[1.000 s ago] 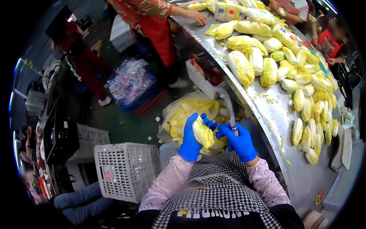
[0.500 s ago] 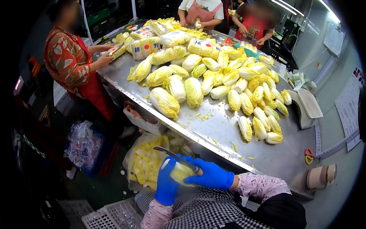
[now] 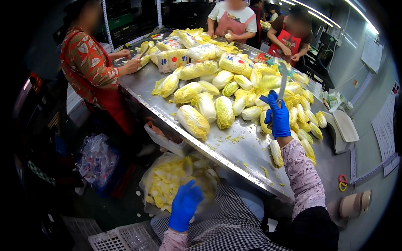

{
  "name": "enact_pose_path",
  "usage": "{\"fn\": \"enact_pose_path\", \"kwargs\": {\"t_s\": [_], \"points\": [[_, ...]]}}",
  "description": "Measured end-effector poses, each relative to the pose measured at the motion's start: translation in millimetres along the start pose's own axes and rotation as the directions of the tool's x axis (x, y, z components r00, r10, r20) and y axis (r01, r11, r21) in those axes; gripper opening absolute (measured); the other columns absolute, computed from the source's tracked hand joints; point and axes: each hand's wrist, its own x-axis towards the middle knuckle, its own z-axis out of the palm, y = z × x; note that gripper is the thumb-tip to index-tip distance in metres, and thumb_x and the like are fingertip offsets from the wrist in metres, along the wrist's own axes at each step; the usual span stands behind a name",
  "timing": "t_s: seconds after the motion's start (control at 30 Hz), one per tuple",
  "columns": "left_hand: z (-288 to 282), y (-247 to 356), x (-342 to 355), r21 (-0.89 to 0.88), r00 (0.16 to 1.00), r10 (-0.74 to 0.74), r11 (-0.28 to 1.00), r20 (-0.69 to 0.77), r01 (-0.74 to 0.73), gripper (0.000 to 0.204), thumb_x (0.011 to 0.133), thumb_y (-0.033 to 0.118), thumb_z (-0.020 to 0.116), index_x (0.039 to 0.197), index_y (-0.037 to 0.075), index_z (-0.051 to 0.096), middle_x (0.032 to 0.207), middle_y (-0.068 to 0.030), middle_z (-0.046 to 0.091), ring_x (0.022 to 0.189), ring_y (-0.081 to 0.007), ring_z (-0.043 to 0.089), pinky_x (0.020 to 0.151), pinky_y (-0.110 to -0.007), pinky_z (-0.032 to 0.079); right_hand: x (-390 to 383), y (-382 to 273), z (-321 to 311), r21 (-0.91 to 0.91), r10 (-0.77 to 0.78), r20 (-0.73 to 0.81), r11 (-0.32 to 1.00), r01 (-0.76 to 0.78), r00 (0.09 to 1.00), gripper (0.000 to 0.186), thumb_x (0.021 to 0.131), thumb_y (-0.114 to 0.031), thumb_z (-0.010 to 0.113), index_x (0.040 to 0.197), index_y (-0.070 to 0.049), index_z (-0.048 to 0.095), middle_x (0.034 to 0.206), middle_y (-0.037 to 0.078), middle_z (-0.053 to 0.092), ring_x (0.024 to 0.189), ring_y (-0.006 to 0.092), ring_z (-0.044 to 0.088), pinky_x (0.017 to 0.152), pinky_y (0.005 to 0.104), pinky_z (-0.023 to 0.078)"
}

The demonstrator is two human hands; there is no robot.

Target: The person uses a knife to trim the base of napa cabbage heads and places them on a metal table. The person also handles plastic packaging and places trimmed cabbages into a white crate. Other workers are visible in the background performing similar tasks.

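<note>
My right hand [image 3: 279,119], in a blue glove, is stretched out over the table, its fingers wrapped round a knife [image 3: 283,81]. The curved blade points up and away, over the pile of napa cabbages [image 3: 225,113]. Just left of the blade a pale cabbage [image 3: 269,82] looks smeared by motion above the heap. Low in front of me, my left hand [image 3: 186,206] is open in its blue glove, fingers apart, holding nothing I can make out. It is beside a clear bag [image 3: 146,184] of yellow leaf trimmings under the table's near edge.
The metal table [image 3: 251,146] carries wrapped cabbages [image 3: 172,60] at its far left. A white scale [image 3: 341,129], scissors [image 3: 342,183] and tape rolls [image 3: 354,204] are at the right. White crates [image 3: 125,238] stand lower left. Co-workers stand at the left [image 3: 90,71] and the far side [image 3: 234,21].
My hands have parted. The cabbage held between them has left my left hand, which is now open. My right hand has swung out over the table with the knife.
</note>
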Motion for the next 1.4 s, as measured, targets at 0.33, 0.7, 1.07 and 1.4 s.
{"fn": "enact_pose_path", "kwargs": {"t_s": [0.33, 0.7, 1.07, 1.4], "points": [[3, 6, -4, 0.12, 0.995, 0.076, 0.99, -0.063, -0.068, 0.039, 0.096, 0.022, 0.044, 0.127, 0.0, 0.049, 0.103, -0.0139, 0.065, 0.091, -0.0255, 0.062, 0.083, -0.038, 0.05, 1, 88, 78, -0.871, 0.127, 0.354, 0.405, 0.277, 0.927, 0.099, 0.069, -0.061, 0.067, 0.139, 0.0, 0.031, 0.101, 0.026, 0.063, 0.094, 0.0397, 0.062, 0.082, 0.0439, 0.049], [17, 9, -4, 0.199, 0.998, 0.04, 0.979, 0.05, -0.049, 0.045, 0.098, 0.029, 0.041, 0.131, -0.001, 0.044, 0.118, -0.0182, 0.057, 0.104, -0.029, 0.057, 0.091, -0.041, 0.046, -49, 27, 42, -0.033, 0.686, 0.262, 0.709, -0.705, 0.679, 0.038, 0.083, -0.051, 0.059, 0.084, -0.013, 0.056, 0.049, -0.001, 0.043, 0.037, 0.0117, 0.039, 0.032, 0.0223, 0.025], [78, 12, 4, 0.073, 0.996, 0.056, 0.995, 0.075, -0.061, 0.053, 0.093, 0.043, 0.05, 0.129, 0.003, 0.045, 0.119, -0.0135, 0.056, 0.107, -0.0237, 0.057, 0.095, -0.035, 0.045, -190, 19, 39, -0.467, 0.334, 0.785, 0.873, 0.144, 0.523, 0.069, 0.079, -0.031, 0.073, 0.137, -0.008, 0.043, 0.08, 0.007, 0.062, 0.078, 0.0117, 0.058, 0.076, 0.0304, 0.049], [0, 39, -51, 0.793, 0.933, 0.352, 0.548, 0.07, -0.266, 0.067, 0.075, 0.018, 0.075, 0.131, 0.003, 0.041, 0.121, -0.0116, 0.054, 0.11, -0.021, 0.054, 0.094, -0.034, 0.045, -204, 49, 55, -0.281, 0.113, 0.885, 0.903, 0.325, 0.452, 0.048, 0.076, -0.026, 0.075, 0.118, -0.009, 0.059, 0.088, 0.01, 0.067, 0.074, 0.0167, 0.066, 0.068, 0.0282, 0.051]]}}
